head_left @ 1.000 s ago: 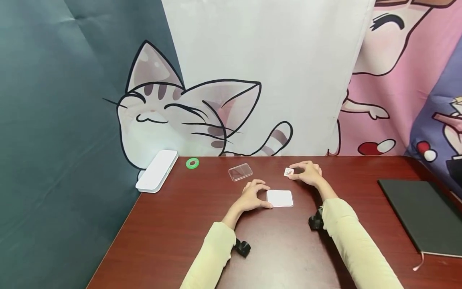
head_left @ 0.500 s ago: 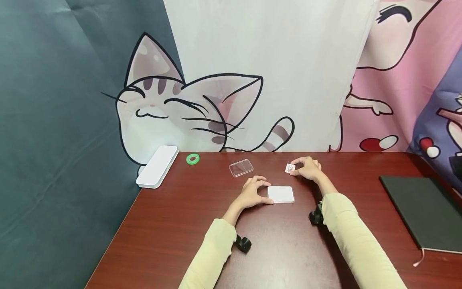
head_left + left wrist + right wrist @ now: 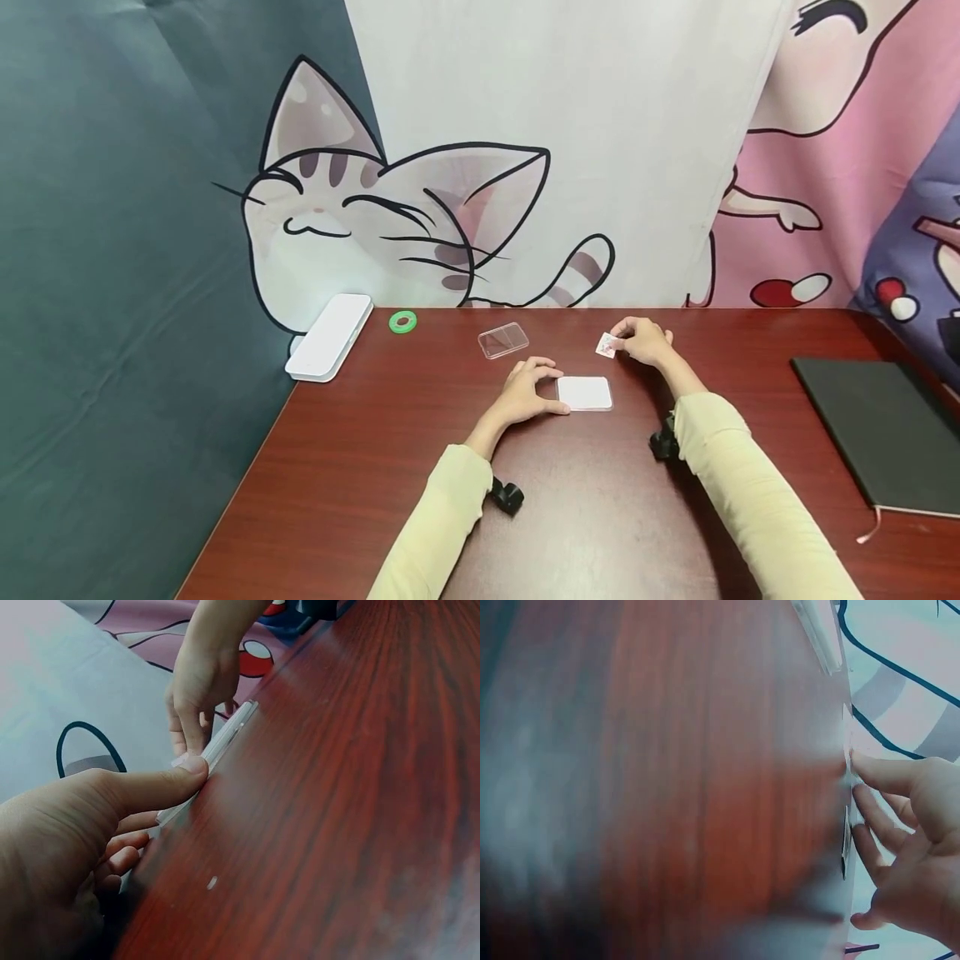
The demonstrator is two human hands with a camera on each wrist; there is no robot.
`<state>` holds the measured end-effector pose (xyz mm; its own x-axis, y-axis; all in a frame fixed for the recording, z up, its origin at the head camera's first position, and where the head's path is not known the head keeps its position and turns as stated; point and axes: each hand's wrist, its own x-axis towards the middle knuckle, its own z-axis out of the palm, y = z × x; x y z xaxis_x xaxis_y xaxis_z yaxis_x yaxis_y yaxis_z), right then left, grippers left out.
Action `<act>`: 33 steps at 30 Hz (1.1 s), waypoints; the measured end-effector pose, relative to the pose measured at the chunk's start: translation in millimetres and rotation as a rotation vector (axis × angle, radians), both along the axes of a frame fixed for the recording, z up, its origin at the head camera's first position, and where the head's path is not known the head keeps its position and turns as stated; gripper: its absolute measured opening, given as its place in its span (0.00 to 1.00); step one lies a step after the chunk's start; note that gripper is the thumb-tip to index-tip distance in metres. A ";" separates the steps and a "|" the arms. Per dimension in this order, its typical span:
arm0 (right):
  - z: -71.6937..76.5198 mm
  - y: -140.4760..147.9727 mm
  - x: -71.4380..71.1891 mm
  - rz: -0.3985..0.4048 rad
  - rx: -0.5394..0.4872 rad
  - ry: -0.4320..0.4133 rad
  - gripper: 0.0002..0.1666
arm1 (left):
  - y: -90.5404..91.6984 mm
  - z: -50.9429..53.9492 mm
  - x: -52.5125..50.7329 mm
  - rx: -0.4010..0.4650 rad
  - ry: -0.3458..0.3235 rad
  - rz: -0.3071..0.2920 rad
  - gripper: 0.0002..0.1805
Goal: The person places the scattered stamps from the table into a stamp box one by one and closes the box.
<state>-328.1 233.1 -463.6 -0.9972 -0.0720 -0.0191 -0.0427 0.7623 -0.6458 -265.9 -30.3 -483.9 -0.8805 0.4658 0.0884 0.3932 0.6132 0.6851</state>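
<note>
case [image 3: 585, 393], white clear-rimmed rectangle, gripped by left hand [image 3: 523, 393]; beyond it, right hand [image 3: 642, 341] seemingly pinches small white printed card [image 3: 605, 345].

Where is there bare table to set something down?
Bare table: between white box and left sleeve; between left sleeve and right sleeve; between right sleeve and black notebook. Crowded: around white case, with left hand, right hand, small card and clear lid nearby.

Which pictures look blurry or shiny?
Head view: mostly crisp, pale glare on the table, shadow beside the right sleeve; left wrist view: table hazy in patches, left hand clearer; right wrist view: table badly blurred, right hand clearer.
</note>
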 end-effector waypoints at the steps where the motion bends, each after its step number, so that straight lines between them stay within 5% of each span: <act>1: 1.3 0.8 -0.3 0.004 -0.002 0.011 0.10 | 0.2 0.3 -0.3 -0.001 0.004 -0.001 0.33; 9: 8.6 11.6 2.8 0.068 -0.245 -0.023 0.12 | 3.1 1.7 -0.7 0.004 0.016 -0.014 0.33; 15: 15.3 15.4 4.9 0.075 -0.321 0.040 0.14 | 3.4 1.6 -1.1 0.010 0.016 -0.023 0.33; 25: 27.7 -22.9 23.6 0.307 -0.320 -0.122 0.15 | -1.8 -0.3 -0.5 0.019 0.003 -0.010 0.33; 33: 24.2 -44.2 35.2 0.371 -0.343 -0.211 0.14 | -0.3 -0.2 -1.0 0.011 0.009 -0.004 0.34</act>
<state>-292.9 188.8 -439.4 -0.8809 -0.4551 -0.1298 -0.1108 0.4649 -0.8784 -266.9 -30.6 -484.1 -0.8779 0.4680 0.1014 0.4016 0.6043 0.6882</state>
